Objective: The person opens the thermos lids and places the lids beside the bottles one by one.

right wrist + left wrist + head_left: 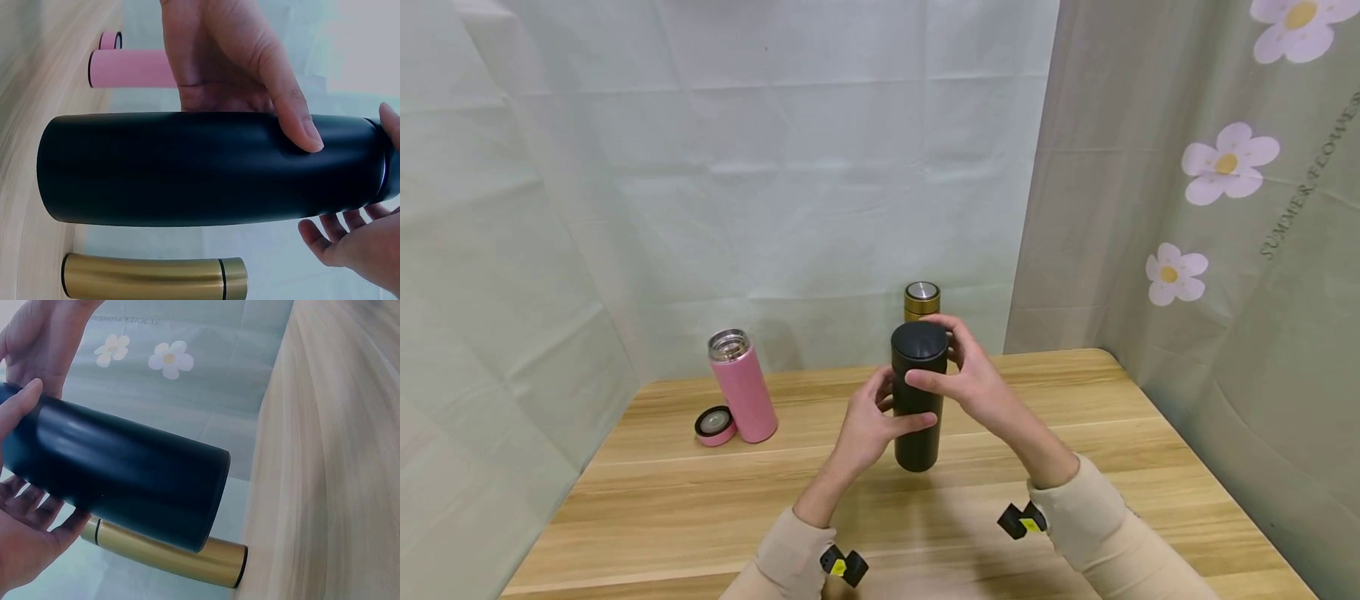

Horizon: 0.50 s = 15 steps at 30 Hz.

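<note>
A black thermos bottle (917,450) with its lid on is held upright between both hands, its base lifted above the table in the left wrist view. The left hand (867,425) grips the middle of its body, thumb lying across the near side. Higher up, the right hand (966,379) holds the bottle around its lid end, with its thumb in front and fingers behind. In the right wrist view the left thumb presses on the dark body, while the right hand (369,250) curls around the top.
Behind the black bottle stands a gold thermos (922,300) with its lid on. At the left an uncapped pink thermos (747,396) stands with its pink lid (715,425) beside it on the wooden table (700,517). Curtains (850,183) hang along the back and right.
</note>
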Each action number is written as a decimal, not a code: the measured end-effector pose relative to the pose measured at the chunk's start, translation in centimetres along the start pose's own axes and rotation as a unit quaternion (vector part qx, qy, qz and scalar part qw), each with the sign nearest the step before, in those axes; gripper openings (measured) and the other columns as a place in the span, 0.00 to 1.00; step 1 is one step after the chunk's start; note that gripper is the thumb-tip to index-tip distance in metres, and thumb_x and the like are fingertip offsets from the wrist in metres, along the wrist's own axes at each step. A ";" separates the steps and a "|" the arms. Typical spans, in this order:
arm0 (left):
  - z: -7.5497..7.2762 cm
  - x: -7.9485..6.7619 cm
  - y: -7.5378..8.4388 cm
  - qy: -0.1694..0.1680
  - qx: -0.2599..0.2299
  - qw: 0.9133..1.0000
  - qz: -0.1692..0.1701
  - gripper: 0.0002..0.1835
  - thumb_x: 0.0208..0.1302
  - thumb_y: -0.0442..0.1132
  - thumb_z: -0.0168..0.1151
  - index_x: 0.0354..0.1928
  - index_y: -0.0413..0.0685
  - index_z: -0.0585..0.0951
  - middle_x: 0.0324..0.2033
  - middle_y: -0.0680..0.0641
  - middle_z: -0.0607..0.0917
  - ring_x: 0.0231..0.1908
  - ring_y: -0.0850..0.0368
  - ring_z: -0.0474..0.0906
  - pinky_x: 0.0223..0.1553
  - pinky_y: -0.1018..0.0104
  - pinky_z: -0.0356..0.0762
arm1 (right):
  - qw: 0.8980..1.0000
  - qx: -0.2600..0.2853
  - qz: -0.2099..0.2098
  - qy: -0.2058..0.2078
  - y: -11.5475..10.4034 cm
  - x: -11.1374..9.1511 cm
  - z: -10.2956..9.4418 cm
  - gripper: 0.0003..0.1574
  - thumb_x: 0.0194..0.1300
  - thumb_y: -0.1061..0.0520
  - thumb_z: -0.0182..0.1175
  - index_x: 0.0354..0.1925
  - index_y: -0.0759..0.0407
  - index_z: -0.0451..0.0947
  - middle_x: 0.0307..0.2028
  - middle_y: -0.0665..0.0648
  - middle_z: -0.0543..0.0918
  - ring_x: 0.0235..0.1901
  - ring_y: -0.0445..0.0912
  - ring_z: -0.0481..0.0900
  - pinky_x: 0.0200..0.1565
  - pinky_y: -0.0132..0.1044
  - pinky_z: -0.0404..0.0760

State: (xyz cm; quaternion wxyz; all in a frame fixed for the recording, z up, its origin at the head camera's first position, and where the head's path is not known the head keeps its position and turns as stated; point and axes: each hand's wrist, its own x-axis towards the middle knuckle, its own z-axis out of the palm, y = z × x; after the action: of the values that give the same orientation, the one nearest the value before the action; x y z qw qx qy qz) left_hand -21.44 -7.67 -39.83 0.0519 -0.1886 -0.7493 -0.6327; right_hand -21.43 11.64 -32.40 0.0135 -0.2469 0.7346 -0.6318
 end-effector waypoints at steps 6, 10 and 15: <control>0.0 -0.1 0.2 -0.001 -0.001 1.000 0.000 0.39 0.55 0.46 0.83 0.68 0.55 0.76 0.57 0.50 0.84 0.58 0.51 0.80 0.66 0.41 0.72 | 0.999 -0.021 -0.033 -0.001 0.2 0.0 -0.2 0.45 0.65 0.41 0.73 0.74 0.45 0.67 0.67 0.55 0.69 0.67 0.59 0.70 0.65 0.66 0.69; 0.0 0.0 0.2 0.000 0.000 1.000 -0.003 0.39 0.55 0.45 0.83 0.68 0.55 0.76 0.57 0.50 0.83 0.58 0.51 0.80 0.66 0.41 0.72 | 0.999 -0.013 -0.029 -0.009 0.2 0.1 -0.3 0.48 0.66 0.41 0.72 0.77 0.44 0.64 0.69 0.55 0.69 0.69 0.60 0.68 0.67 0.68 0.66; 0.0 0.0 0.1 0.002 0.000 1.000 -0.003 0.38 0.55 0.45 0.83 0.68 0.56 0.76 0.58 0.51 0.83 0.59 0.51 0.80 0.66 0.41 0.72 | 1.000 -0.007 0.002 -0.008 0.1 0.1 -0.1 0.54 0.62 0.40 0.75 0.78 0.44 0.59 0.68 0.56 0.73 0.70 0.60 0.69 0.65 0.69 0.68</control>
State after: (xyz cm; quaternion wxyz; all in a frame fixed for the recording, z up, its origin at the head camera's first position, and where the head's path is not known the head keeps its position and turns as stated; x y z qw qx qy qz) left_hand -21.36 -7.66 -39.71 0.0509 -0.1851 -0.7496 -0.6334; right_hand -21.58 11.73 -32.44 0.0190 -0.2510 0.7391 -0.6248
